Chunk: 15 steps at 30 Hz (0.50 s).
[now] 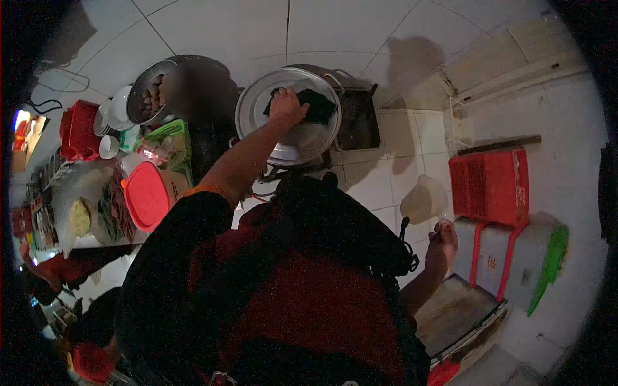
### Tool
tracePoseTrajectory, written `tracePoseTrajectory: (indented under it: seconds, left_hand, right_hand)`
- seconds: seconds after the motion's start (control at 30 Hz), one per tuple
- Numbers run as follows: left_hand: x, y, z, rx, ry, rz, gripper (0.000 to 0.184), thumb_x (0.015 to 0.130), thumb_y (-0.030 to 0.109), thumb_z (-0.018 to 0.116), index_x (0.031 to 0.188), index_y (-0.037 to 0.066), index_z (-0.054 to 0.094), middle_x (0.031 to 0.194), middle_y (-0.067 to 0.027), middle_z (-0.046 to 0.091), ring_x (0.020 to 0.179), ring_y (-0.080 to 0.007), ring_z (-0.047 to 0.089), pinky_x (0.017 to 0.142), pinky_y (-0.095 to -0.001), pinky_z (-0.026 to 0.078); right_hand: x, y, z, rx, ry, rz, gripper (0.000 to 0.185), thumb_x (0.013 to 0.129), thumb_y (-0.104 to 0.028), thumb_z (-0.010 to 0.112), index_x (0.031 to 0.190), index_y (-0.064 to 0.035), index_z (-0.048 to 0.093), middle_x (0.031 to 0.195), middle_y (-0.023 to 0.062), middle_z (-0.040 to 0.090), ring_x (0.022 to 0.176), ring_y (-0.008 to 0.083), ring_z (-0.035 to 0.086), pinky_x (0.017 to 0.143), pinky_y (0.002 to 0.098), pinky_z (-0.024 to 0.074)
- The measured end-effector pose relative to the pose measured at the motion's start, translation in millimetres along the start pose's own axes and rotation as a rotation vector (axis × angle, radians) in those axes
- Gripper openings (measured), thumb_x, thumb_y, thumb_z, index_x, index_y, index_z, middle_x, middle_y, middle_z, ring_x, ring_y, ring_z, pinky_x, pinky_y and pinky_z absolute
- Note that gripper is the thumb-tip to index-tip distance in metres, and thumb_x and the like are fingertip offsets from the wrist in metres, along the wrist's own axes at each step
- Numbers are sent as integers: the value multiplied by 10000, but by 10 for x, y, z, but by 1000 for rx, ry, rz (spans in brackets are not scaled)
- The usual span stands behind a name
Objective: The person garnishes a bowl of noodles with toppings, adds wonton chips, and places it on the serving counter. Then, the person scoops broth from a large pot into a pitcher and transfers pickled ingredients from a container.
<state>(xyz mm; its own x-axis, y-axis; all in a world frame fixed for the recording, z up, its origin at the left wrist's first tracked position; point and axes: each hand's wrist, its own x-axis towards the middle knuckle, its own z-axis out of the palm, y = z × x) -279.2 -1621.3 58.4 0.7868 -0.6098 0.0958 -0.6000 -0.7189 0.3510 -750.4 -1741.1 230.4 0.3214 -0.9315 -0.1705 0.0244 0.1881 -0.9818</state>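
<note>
Dark cloth [318, 107] lay at twelve o'clock of the view, over a wide round metal vessel [246, 110]; whether this surface was its inside or a lid, I could not tell. The left hand [288, 107] rested on the left part of the cloth, with its fingers bent; I could not tell if they were gripping the fabric or only pressing on it. A white object [283, 152] was near the lower rim of the vessel, at six o'clock of it, partly behind the forearm. Toward four o'clock of the view, the right hand [442, 244] had its fingers drawn together on a pale translucent thing [421, 199], whose exact kind was not clear. Near this hand, at three o'clock, stood a red basket [490, 186]. At ten o'clock was a dark pan [152, 98] with brown pieces inside, and between nine and ten o'clock there were a green basket [187, 145] and, farther out, a red crate [80, 130]. A red lid [148, 196] was at nine o'clock.
</note>
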Motion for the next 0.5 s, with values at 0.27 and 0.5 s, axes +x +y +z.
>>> tracePoseTrajectory:
  seconds: [0.27, 0.5]
  left_hand:
    - [357, 246, -45, 166, -410, -396, 405, 761, 358, 693, 983, 21, 659, 1028, -168, 652, 970, -292, 641, 811, -386, 528]
    - [484, -102, 138, 161, -466, -434, 444, 717, 332, 695, 1001, -5, 643, 1079, -211, 626, 987, -324, 627, 835, -409, 517]
  right_hand:
    - [1820, -350, -39, -234, -138, 48, 192, 917, -209, 543, 897, -20, 567, 732, -10, 465, 659, 81, 409, 610, 219, 343]
    - [2748, -197, 109, -392, -283, 4, 189, 915, -198, 526, 854, -23, 563, 725, -9, 474, 646, 81, 391, 588, 222, 326]
